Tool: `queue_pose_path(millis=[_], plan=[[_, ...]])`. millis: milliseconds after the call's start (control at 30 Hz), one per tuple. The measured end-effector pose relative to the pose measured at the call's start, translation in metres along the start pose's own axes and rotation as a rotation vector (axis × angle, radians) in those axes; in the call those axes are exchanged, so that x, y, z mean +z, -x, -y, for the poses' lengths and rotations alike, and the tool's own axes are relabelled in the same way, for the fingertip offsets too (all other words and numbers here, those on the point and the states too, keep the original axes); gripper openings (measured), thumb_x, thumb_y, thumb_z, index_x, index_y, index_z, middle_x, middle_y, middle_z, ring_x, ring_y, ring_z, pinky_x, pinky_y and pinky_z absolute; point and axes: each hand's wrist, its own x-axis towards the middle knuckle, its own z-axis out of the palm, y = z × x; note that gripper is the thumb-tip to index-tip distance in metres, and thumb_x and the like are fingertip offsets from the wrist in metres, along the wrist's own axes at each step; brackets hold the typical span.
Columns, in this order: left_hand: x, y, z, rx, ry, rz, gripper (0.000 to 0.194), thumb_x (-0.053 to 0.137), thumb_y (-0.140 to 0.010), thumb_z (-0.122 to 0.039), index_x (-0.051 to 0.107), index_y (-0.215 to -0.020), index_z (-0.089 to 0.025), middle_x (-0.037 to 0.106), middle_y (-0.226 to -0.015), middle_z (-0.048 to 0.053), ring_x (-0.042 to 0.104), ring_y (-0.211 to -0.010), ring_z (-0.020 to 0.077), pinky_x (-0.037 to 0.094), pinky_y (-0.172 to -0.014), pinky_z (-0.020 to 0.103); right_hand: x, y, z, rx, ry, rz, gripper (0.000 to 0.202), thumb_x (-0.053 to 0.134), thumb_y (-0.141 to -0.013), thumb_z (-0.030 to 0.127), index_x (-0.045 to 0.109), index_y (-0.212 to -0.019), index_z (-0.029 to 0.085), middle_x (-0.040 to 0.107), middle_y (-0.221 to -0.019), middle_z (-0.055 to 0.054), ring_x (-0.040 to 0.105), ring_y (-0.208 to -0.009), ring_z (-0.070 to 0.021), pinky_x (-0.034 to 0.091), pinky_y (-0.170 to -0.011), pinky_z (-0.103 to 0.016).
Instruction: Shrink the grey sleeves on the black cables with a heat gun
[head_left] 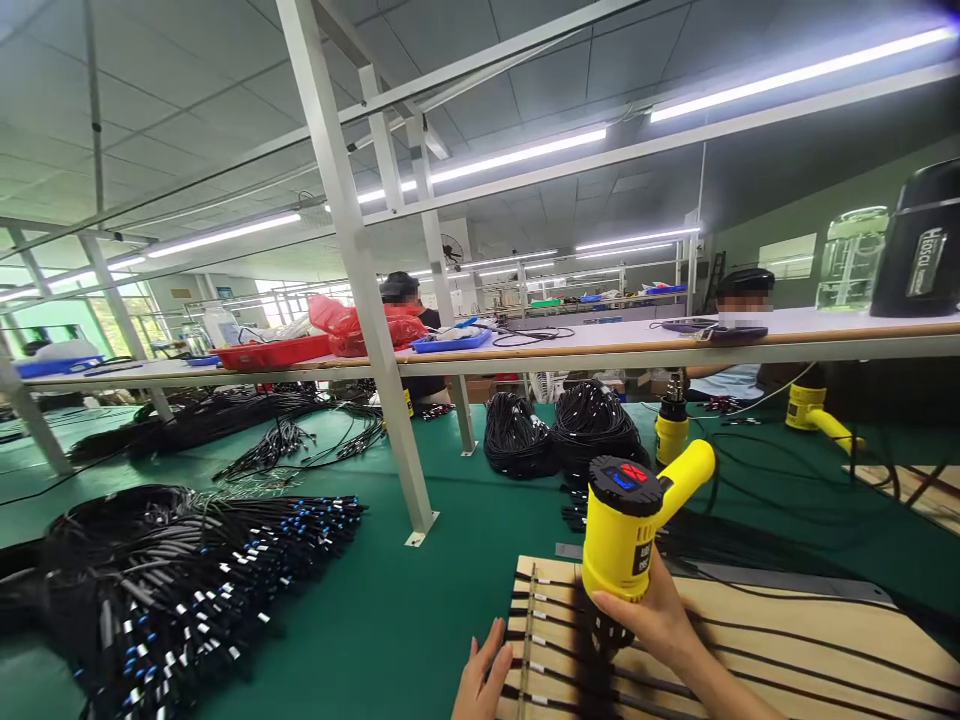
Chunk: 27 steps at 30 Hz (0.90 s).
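Heat gun: the yellow heat gun (pixel 619 540) stands nearly upright above the left part of the wooden board (pixel 847 625), dark nozzle end down, handle angled up and away to the right.
Right hand: the right hand (pixel 660 610) is closed around the lower barrel, thumb across the near side (the remaining fingers are largely hidden behind the body).
Left hand: the left hand (pixel 484 675) has its fingers spread, with no item visible in it; fingertips sit at the board's left edge, beside the cable ends. Contact there cannot be confirmed.
Cables: black cables (pixel 795 634) lie side by side, long axes running left to right, with white labels near their left ends and a thin bar (pixel 527 630) crossing them.
Governing relation: gun axis roughly square to the cable axes; nozzle inboard of the bar, to the right of the left hand. The left hand is nearer the cable ends, the right hand nearer the cable lengths.
Counter: the green counter (pixel 420 610) carries the board, with a large cable bundle (pixel 225 590) to the left.
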Motion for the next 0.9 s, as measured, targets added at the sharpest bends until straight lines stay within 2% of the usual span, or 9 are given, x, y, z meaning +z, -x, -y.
queue_pose_path(millis=[167,300,467,633,833,900], plan=[[0.000,-0.001,0.010,0.066,-0.034,0.012,0.064,0.047,-0.075,-0.068,0.059,-0.119,-0.023,0.048,-0.134,0.006,0.031,-0.131,0.0286,0.006,-0.114,0.045,0.000,0.002,-0.001,0.025,0.006,0.025,0.059,0.076,-0.062,0.026,0.042,-0.110,0.027,0.068,-0.101,-0.005,0.065,-0.093,-0.0309,0.050,-0.080,-0.048],[0.000,0.000,0.014,0.058,-0.050,0.018,0.067,0.041,-0.078,-0.069,0.053,-0.126,-0.024,0.043,-0.137,0.003,0.030,-0.132,0.0268,0.006,-0.115,0.044,0.003,0.003,0.002,0.022,0.025,0.003,0.059,0.076,-0.060,0.027,0.044,-0.110,0.025,0.069,-0.099,-0.006,0.065,-0.092,-0.0316,0.050,-0.080,-0.048],[0.001,0.001,0.010,0.074,-0.074,0.047,0.066,0.039,-0.080,-0.067,0.053,-0.127,-0.024,0.041,-0.138,0.003,0.031,-0.132,0.0268,0.003,-0.115,0.044,0.008,0.001,-0.004,-0.013,0.042,0.003,0.054,0.076,-0.063,0.028,0.044,-0.106,0.026,0.068,-0.093,-0.003,0.065,-0.083,-0.0271,0.052,-0.074,-0.043],[0.002,0.002,0.004,-0.002,-0.090,0.047,0.074,0.037,-0.080,-0.067,0.045,-0.133,-0.017,0.038,-0.140,0.005,0.026,-0.134,0.0272,0.003,-0.114,0.045,0.010,-0.001,-0.010,-0.003,0.061,-0.005,0.053,0.077,-0.062,0.029,0.044,-0.103,0.024,0.067,-0.091,-0.003,0.064,-0.079,-0.0258,0.052,-0.072,-0.042],[0.002,0.003,0.002,-0.024,-0.036,0.057,0.064,0.037,-0.082,-0.065,0.048,-0.130,-0.025,0.037,-0.141,0.000,0.023,-0.135,0.0262,0.007,-0.115,0.045,0.013,-0.003,-0.004,-0.006,0.084,0.000,0.053,0.077,-0.061,0.030,0.046,-0.103,0.024,0.067,-0.091,-0.004,0.064,-0.079,-0.0253,0.052,-0.070,-0.040],[0.002,0.003,0.000,-0.018,-0.033,0.055,0.064,0.038,-0.082,-0.065,0.049,-0.130,-0.024,0.037,-0.140,0.000,0.023,-0.135,0.0269,0.006,-0.114,0.046,0.014,-0.003,-0.002,-0.012,0.080,0.013,0.051,0.077,-0.062,0.031,0.046,-0.103,0.024,0.067,-0.090,-0.004,0.064,-0.079,-0.0247,0.052,-0.071,-0.039]])
